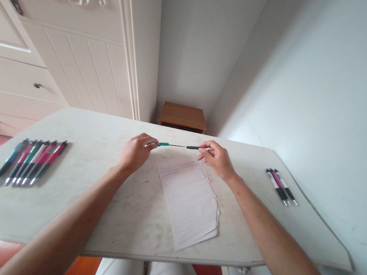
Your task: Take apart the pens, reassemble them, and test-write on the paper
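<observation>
Green barrel (163, 144) pinched in left hand (136, 153), black grip (192, 147) in right hand (219, 160); table edge (114, 119) beyond, pens (43, 157) well aside.

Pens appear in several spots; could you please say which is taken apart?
The green pen being held: the left hand has its barrel, the right hand its black part, with the refill bare between; the other pens look whole.

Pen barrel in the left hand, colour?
Teal green; the pen barrel in the left hand shows in the head view, the only one.
</observation>
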Demonstrator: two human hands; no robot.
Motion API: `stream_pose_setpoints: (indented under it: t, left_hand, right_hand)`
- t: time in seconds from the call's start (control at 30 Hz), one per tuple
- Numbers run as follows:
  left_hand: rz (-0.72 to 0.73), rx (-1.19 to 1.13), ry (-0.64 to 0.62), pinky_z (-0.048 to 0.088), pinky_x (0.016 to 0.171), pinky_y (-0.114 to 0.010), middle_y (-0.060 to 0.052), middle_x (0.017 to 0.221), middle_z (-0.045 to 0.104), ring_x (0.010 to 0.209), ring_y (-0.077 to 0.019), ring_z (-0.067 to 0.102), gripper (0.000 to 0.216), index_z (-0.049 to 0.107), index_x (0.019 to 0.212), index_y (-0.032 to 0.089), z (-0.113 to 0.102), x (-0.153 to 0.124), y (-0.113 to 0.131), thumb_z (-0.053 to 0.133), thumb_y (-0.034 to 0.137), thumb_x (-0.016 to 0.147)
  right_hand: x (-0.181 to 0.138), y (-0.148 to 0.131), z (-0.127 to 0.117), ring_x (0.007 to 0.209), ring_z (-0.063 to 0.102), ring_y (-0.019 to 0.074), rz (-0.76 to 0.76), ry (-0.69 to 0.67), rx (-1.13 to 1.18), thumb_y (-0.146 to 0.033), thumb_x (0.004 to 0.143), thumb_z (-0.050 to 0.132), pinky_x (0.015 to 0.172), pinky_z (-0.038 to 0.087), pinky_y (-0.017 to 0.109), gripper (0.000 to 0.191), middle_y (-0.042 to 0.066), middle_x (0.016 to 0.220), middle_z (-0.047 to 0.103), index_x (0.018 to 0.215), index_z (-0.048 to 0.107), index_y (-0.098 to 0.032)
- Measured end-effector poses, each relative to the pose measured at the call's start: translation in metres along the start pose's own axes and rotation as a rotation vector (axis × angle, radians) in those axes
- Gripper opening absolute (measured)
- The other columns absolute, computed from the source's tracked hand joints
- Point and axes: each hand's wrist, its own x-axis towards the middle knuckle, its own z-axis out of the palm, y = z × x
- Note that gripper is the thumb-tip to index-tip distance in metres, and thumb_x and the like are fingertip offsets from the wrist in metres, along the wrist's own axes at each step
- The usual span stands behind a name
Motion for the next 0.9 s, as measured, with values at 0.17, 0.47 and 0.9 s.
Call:
stream_pose_setpoints:
  t: [0.17, 0.47, 0.9]
  left_hand:
    - [-0.002, -0.008, 0.003, 0.045, 0.072, -0.03, -0.005, 0.094, 0.071, 0.075, -0.0188, 0.062, 0.017, 0.076, 0.095, 0.022, 0.0, 0.0, -0.001, 0.059, 0.023, 0.088]
    - [-0.013, -0.009, -0.027, 0.045, 0.074, -0.032, -0.007, 0.096, 0.071, 0.078, -0.02, 0.062, 0.021, 0.076, 0.097, 0.019, -0.002, 0.001, 0.004, 0.057, 0.022, 0.087]
    - [0.049, -0.101, -0.082, 0.046, 0.076, -0.03, -0.005, 0.097, 0.071, 0.072, -0.0167, 0.059, 0.02, 0.076, 0.096, 0.02, 0.0, -0.002, 0.012, 0.059, 0.024, 0.087]
  right_hand:
    - [-0.001, -0.003, 0.003, 0.065, 0.072, 0.0189, 0.017, 0.005, 0.043, -0.041, 0.086, 0.063, 0.051, 0.049, 0.025, 0.025, 0.0, 0.073, 0.065, 0.094, 0.058, -0.018]
    - [-0.002, -0.006, 0.004, 0.061, 0.071, 0.0181, 0.04, 0.006, 0.056, -0.041, 0.085, 0.063, 0.052, 0.049, 0.025, 0.025, -0.001, 0.066, 0.064, 0.094, 0.058, -0.018]
    - [-0.007, -0.008, 0.014, 0.06, 0.069, 0.0163, 0.033, -0.038, 0.114, -0.04, 0.085, 0.064, 0.057, 0.05, 0.027, 0.025, 0.0, 0.067, 0.068, 0.096, 0.059, -0.018]
